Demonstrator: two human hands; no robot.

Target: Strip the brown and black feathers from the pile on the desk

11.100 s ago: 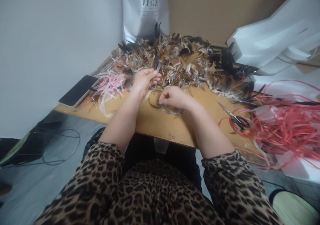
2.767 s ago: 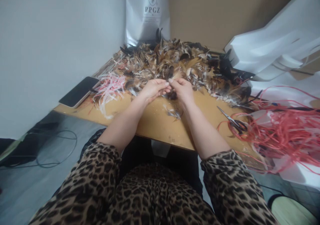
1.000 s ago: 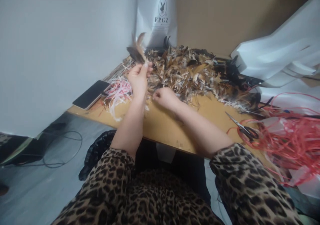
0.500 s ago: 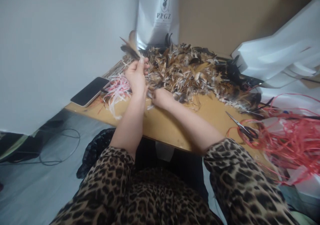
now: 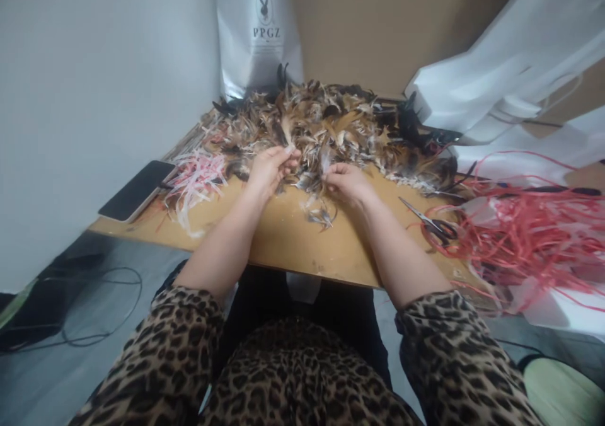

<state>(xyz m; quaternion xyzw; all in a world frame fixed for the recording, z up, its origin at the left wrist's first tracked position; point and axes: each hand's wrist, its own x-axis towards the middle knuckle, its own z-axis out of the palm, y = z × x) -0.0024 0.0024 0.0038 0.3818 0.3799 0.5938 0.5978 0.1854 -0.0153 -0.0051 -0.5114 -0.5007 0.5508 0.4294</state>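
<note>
A large heap of brown, tan and black feathers (image 5: 331, 126) covers the back of a wooden table (image 5: 293, 237). My left hand (image 5: 270, 169) rests at the heap's near edge, fingers pinched on a small bunch of feathers (image 5: 285, 137) that stands up from it. My right hand (image 5: 346, 182) lies just to the right, fingers curled and pinching a pale feather (image 5: 325, 160) at the heap's edge. A few loose feathers (image 5: 320, 213) lie on the bare wood below both hands.
A dark phone (image 5: 137, 190) lies at the table's left corner beside pink and white strips (image 5: 198, 177). Scissors (image 5: 428, 219) and a tangle of red cord (image 5: 524, 237) lie to the right. A silver bag (image 5: 258, 32) stands at the back, white bags (image 5: 501, 67) at right.
My left hand came down from holding the feather bunch raised above the heap and now rests at the heap's edge. My right hand moved from beside the left wrist to the heap.
</note>
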